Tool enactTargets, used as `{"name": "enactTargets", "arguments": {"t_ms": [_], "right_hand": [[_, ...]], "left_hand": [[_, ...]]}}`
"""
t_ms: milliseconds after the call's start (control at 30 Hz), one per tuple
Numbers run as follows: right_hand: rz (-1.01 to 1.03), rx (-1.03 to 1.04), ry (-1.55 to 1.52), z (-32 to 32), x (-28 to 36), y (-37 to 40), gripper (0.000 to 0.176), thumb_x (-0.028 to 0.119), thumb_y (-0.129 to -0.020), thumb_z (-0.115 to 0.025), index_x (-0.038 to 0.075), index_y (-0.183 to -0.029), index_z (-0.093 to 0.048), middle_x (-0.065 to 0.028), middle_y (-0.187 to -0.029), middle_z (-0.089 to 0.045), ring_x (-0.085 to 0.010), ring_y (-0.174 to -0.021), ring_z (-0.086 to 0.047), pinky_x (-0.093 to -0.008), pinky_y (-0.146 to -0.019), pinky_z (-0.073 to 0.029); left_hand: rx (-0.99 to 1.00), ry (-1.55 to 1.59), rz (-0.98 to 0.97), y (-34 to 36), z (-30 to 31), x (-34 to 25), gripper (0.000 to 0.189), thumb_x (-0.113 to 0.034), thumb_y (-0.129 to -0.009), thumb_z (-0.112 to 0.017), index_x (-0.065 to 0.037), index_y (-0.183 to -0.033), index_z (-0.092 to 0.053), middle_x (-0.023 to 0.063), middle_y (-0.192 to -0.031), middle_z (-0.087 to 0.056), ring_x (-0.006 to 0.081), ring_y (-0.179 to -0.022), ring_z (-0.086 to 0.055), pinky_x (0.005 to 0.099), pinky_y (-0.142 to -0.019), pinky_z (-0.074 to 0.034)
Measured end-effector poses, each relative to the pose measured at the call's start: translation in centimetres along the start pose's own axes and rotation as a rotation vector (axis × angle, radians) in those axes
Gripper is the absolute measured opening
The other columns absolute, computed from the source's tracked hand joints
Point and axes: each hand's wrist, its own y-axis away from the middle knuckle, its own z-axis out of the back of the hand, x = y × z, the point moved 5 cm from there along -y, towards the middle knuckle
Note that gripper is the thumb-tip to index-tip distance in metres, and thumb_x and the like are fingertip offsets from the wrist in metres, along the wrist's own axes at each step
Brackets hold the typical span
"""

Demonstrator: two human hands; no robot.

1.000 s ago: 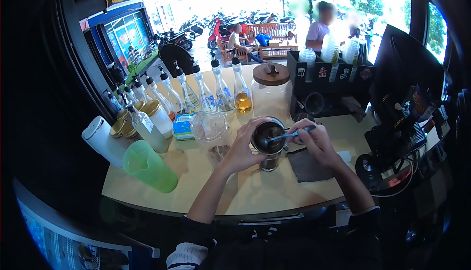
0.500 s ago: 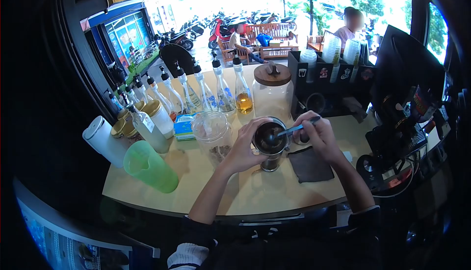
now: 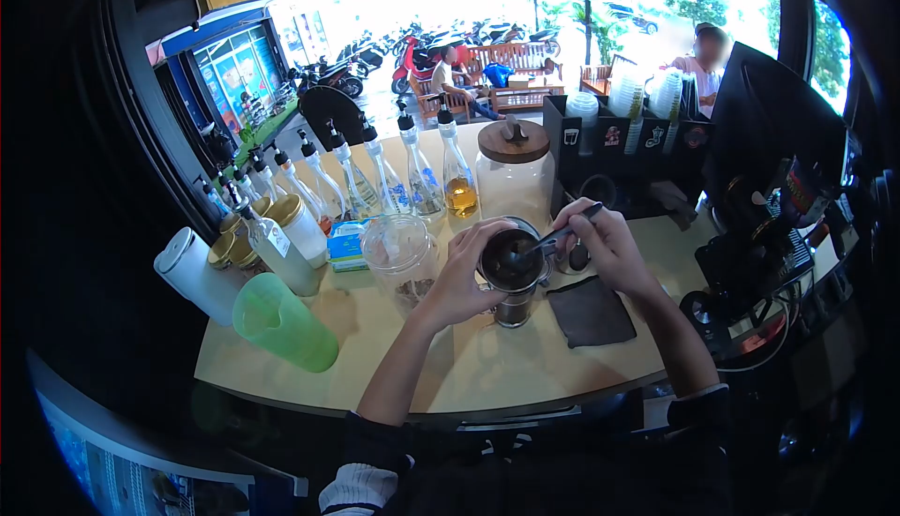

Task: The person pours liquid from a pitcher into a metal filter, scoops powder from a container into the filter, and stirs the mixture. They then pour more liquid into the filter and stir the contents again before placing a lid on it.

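Note:
My left hand (image 3: 459, 277) is wrapped round a metal cup (image 3: 513, 300) with dark contents, near the middle of the counter. Between the fingers of my right hand (image 3: 607, 249) is the handle of a spoon (image 3: 555, 236), whose lower end is inside the cup. A clear jar (image 3: 397, 246) with some brown pieces at its bottom stands just left of my left hand. Beneath my right wrist, to the right of the cup, a dark folded cloth (image 3: 591, 313) lies flat. The large jar with a wooden lid (image 3: 515, 141) is right behind the cup.
Several pump bottles (image 3: 427, 179) line the back edge. On the left are a green pitcher (image 3: 286, 323) and white canisters (image 3: 199, 274). A black cup holder (image 3: 600, 155) and a dark monitor (image 3: 778, 132) stand right. Two people are beyond the counter (image 3: 309, 375).
The spoon's handle has tilted a little in my right hand, with its end still in the cup. The person at the back right has moved to the right. The view has shifted slightly.

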Motion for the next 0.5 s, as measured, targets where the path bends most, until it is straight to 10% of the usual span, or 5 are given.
{"name": "enactTargets", "arguments": {"t_ms": [500], "right_hand": [[0.11, 0.063, 0.008, 0.2, 1.2, -1.2, 0.019, 0.012, -0.097, -0.047, -0.002, -0.095, -0.06, -0.0058, -0.077, -0.061, -0.0106, -0.072, -0.058, -0.0265, -0.069, -0.048]], "left_hand": [[0.021, -0.005, 0.016, 0.0, 0.0, -0.1, 0.077, -0.015, -0.062, -0.079, -0.013, -0.13, -0.044, 0.0081, -0.13, -0.05, 0.0276, -0.127, -0.043, 0.0411, -0.11, -0.025]]}}
